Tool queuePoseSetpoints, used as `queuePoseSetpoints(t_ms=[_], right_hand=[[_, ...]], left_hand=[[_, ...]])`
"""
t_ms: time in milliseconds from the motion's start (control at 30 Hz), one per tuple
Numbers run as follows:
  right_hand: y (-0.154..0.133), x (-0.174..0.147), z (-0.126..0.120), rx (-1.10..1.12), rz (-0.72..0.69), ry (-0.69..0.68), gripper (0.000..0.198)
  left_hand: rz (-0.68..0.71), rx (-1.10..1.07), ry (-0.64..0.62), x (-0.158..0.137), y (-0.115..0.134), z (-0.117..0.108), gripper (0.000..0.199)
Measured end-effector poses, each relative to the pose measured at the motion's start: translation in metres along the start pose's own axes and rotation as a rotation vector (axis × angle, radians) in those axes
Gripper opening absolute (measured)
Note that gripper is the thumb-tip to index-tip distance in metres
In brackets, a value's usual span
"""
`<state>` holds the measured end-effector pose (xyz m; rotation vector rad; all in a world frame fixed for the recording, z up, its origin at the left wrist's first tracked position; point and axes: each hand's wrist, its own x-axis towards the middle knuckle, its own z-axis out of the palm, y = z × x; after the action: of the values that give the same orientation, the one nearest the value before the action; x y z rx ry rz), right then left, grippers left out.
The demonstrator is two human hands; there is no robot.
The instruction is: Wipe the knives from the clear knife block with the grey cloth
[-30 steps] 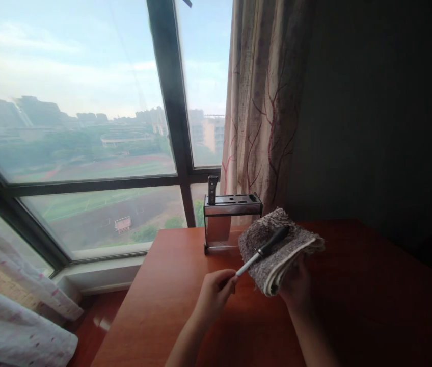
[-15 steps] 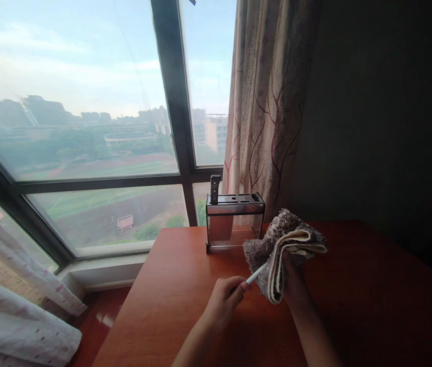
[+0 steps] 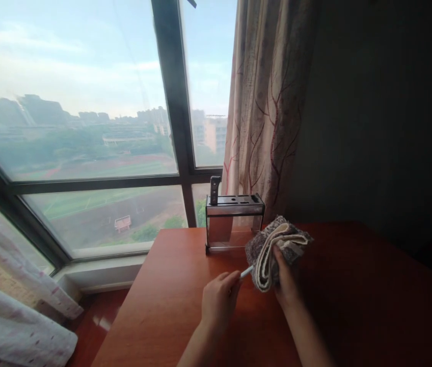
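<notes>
My left hand (image 3: 221,295) is closed round a slim white-handled utensil (image 3: 246,271). Its far end disappears into a folded cloth (image 3: 265,257), so I cannot make out its kind. The cloth is grey-brown and fluffy on one face, cream on the other, and bunched in several folds. My right hand (image 3: 287,283) grips this cloth from the right, thumb over the folds and the other fingers mostly hidden. Just behind the cloth stands a clear-sided knife block (image 3: 235,209) with a dark slotted top. A dark handle (image 3: 214,190) with rivets sticks up from its left end.
The reddish-brown wooden table (image 3: 170,285) lies under both hands. A large window (image 3: 97,153) is behind it to the left, with a patterned curtain (image 3: 265,112) beyond the knife block. Another pale curtain (image 3: 17,321) hangs at the lower left. The right side is dark.
The cloth has shifted slightly left and turned in my right hand, whose thumb now shows over the folds. My left hand has moved slightly left, still holding the white handle.
</notes>
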<state>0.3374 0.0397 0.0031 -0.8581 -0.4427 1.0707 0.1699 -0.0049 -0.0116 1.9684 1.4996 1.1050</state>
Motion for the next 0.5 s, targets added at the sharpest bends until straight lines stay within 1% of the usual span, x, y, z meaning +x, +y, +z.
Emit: queuePoseSetpoints(t_ms=[33, 67, 133, 200, 267, 333, 433, 500], right_hand=[[0.002, 0.0, 0.001, 0.001, 0.004, 0.029, 0.05], [0.003, 0.0, 0.001, 0.006, 0.004, 0.054, 0.049], [0.004, 0.002, -0.001, 0.019, 0.008, 0.086, 0.049], [0.002, 0.004, -0.004, 0.036, 0.026, 0.087, 0.05], [-0.001, 0.007, -0.007, 0.058, 0.078, 0.061, 0.049], [-0.006, 0.008, -0.01, 0.083, 0.122, 0.038, 0.045], [-0.012, 0.01, -0.012, 0.116, 0.14, 0.022, 0.04], [-0.016, 0.011, -0.015, 0.123, 0.135, 0.013, 0.038]], left_hand=[[0.032, 0.105, 0.067, -0.001, 0.0, -0.002, 0.027], [0.061, 0.186, 0.108, -0.002, 0.001, -0.004, 0.025], [0.124, 0.28, 0.118, -0.003, 0.002, -0.008, 0.025], [0.185, 0.309, 0.093, -0.003, 0.004, -0.01, 0.025], [0.233, 0.296, 0.068, -0.002, 0.005, -0.011, 0.025], [0.244, 0.269, 0.025, -0.001, 0.006, -0.011, 0.024], [0.182, 0.188, -0.054, 0.001, 0.008, -0.01, 0.027], [0.123, 0.092, -0.1, 0.002, 0.009, -0.01, 0.029]])
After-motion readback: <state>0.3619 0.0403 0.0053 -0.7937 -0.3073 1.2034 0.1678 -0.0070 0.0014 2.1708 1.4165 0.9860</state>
